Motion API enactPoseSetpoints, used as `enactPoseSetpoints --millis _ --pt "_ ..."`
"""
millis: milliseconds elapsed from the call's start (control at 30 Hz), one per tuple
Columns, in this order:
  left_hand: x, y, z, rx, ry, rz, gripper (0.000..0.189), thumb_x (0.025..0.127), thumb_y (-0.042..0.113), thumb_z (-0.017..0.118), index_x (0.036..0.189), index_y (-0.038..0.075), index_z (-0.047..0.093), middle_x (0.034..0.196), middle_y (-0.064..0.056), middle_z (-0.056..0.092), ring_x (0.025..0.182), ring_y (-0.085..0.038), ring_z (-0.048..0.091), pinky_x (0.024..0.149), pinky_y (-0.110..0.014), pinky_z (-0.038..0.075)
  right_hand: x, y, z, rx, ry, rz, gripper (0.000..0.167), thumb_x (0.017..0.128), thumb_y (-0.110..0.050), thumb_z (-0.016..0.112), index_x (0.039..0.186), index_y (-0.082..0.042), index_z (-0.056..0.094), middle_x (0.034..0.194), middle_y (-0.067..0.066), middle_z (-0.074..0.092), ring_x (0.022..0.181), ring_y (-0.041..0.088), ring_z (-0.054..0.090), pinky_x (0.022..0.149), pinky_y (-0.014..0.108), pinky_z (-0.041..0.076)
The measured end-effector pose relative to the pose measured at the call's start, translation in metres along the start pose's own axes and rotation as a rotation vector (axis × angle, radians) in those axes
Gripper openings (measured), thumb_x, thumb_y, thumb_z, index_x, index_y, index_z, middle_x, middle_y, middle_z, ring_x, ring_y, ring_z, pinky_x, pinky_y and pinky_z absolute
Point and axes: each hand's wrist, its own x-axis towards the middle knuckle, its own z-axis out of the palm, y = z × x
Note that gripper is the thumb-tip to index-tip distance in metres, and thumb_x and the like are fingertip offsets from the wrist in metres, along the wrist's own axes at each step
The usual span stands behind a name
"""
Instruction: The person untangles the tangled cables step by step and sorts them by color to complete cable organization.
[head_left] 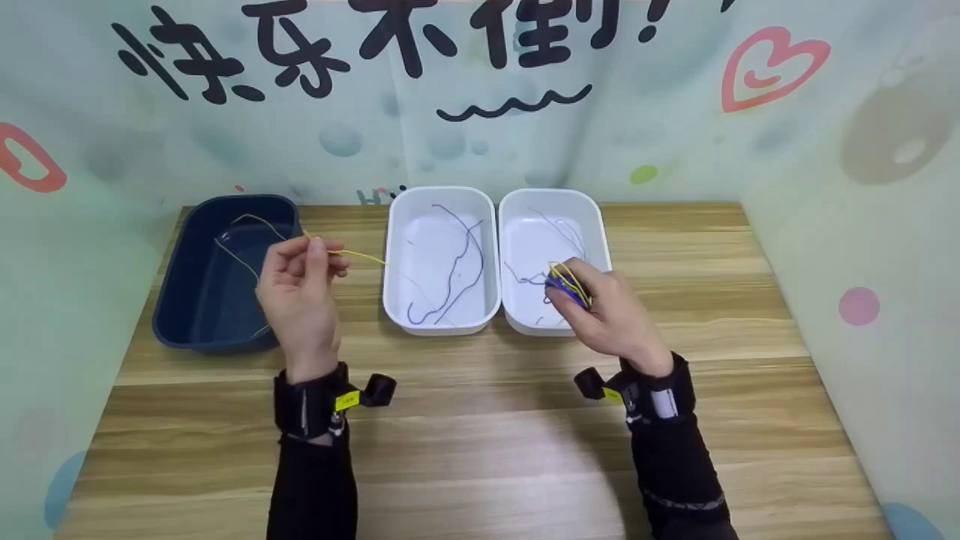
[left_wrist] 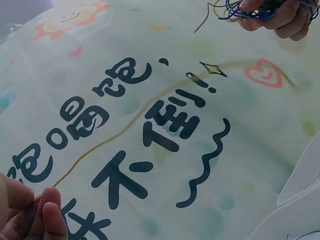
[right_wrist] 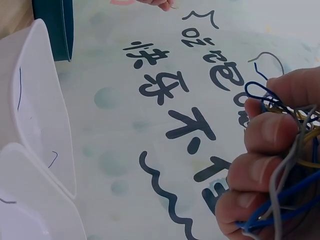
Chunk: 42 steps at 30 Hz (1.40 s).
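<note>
My left hand (head_left: pixel 304 304) pinches a thin yellow wire (head_left: pixel 364 256) between thumb and fingertips, raised beside the dark blue bin. In the left wrist view the wire (left_wrist: pixel 95 147) stretches away from the fingertips toward the upper right. Over the right white bin, my right hand (head_left: pixel 619 311) grips a tangled bundle of wires (head_left: pixel 568 287). Blue, grey and yellow strands of the bundle (right_wrist: pixel 285 192) show in the right wrist view, with fingers curled round them and loose ends sticking out. Where the yellow wire's far end lies is unclear.
A dark blue bin (head_left: pixel 171 292) at the left holds a few yellowish wires. Blue wires lie in the middle white bin (head_left: pixel 388 289); greyish and blue ones are in the right white bin (head_left: pixel 606 240). All stand on a wooden table (head_left: pixel 480 450) before a printed backdrop (head_left: pixel 675 142).
</note>
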Motion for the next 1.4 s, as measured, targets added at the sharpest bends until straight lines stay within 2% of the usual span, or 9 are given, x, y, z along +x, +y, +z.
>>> enactPoseSetpoints --millis 100,267,467,667,800,933,1067,1233,1400 --pt "0.007 0.005 -0.008 -0.049 0.067 0.015 0.005 0.092 -0.005 0.058 0.090 0.000 0.059 0.080 -0.015 0.069 0.065 -0.022 0.064 0.063 -0.028 0.053 0.000 0.001 -0.003 -0.002 0.018 0.023 0.004 0.089 -0.006 0.062 0.088 -0.005 0.058 0.064 -0.001 0.053 0.052 0.006 0.045 0.046 0.022 0.038" --pt "0.022 0.015 -0.026 -0.141 0.233 0.044 0.002 0.091 -0.004 0.060 0.092 -0.003 0.058 0.082 -0.018 0.068 0.068 -0.025 0.064 0.064 -0.030 0.053 0.000 0.004 -0.005 -0.006 0.054 0.041 0.005 0.090 -0.006 0.062 0.087 -0.004 0.058 0.065 -0.001 0.053 0.053 0.006 0.045 0.046 0.021 0.036" --pt "0.041 0.025 -0.058 -0.258 0.441 0.058 0.013 0.091 0.000 0.061 0.100 -0.004 0.053 0.091 -0.021 0.065 0.077 -0.027 0.064 0.072 -0.031 0.054 -0.001 0.006 -0.006 -0.030 0.066 0.054 0.006 0.090 -0.008 0.062 0.087 -0.004 0.058 0.064 -0.001 0.051 0.053 0.007 0.043 0.046 0.020 0.034" --pt "0.056 0.031 -0.091 -0.420 0.641 0.060 0.007 0.094 -0.001 0.054 0.100 -0.002 0.050 0.095 -0.021 0.062 0.081 -0.029 0.061 0.074 -0.030 0.054 -0.001 0.006 -0.005 -0.039 0.057 0.070 0.005 0.090 -0.008 0.061 0.088 -0.005 0.058 0.065 0.001 0.053 0.053 0.008 0.045 0.047 0.022 0.036" --pt "0.061 0.031 -0.109 -0.431 0.732 0.051 0.008 0.095 -0.001 0.054 0.100 -0.001 0.048 0.096 -0.020 0.062 0.083 -0.028 0.062 0.076 -0.030 0.054 0.000 0.006 -0.004 -0.050 0.061 0.073 0.005 0.090 -0.009 0.062 0.088 -0.005 0.059 0.066 0.001 0.055 0.054 0.009 0.046 0.048 0.023 0.037" --pt "0.063 0.022 -0.120 -0.349 0.746 0.024 0.009 0.094 -0.001 0.055 0.099 -0.001 0.047 0.099 -0.020 0.061 0.086 -0.028 0.062 0.084 -0.031 0.054 0.000 0.006 -0.003 -0.068 0.064 0.076 0.007 0.091 -0.011 0.062 0.088 -0.005 0.059 0.065 0.001 0.054 0.054 0.010 0.046 0.048 0.024 0.037" --pt "0.065 0.008 -0.124 -0.216 0.709 -0.025 0.011 0.092 0.000 0.057 0.095 0.000 0.047 0.103 -0.020 0.062 0.089 -0.026 0.064 0.091 -0.031 0.053 0.000 0.007 -0.002 -0.074 0.059 0.083 0.007 0.091 -0.011 0.062 0.088 -0.005 0.059 0.065 0.001 0.054 0.053 0.010 0.047 0.047 0.024 0.037" --pt "0.064 -0.007 -0.129 0.019 0.628 -0.090 0.011 0.091 0.001 0.060 0.093 0.002 0.050 0.113 -0.020 0.062 0.097 -0.025 0.066 0.093 -0.028 0.052 0.000 0.007 -0.001 -0.076 0.048 0.092 0.007 0.092 -0.012 0.061 0.091 -0.006 0.060 0.066 0.003 0.057 0.054 0.011 0.049 0.048 0.025 0.039" --pt "0.066 -0.017 -0.132 0.293 0.580 -0.110 0.008 0.091 0.005 0.061 0.090 0.005 0.054 0.110 -0.014 0.063 0.096 -0.019 0.066 0.091 -0.025 0.052 0.000 0.007 -0.001 -0.077 0.043 0.095 0.008 0.092 -0.013 0.061 0.092 -0.005 0.060 0.066 0.003 0.057 0.054 0.012 0.049 0.048 0.025 0.039"
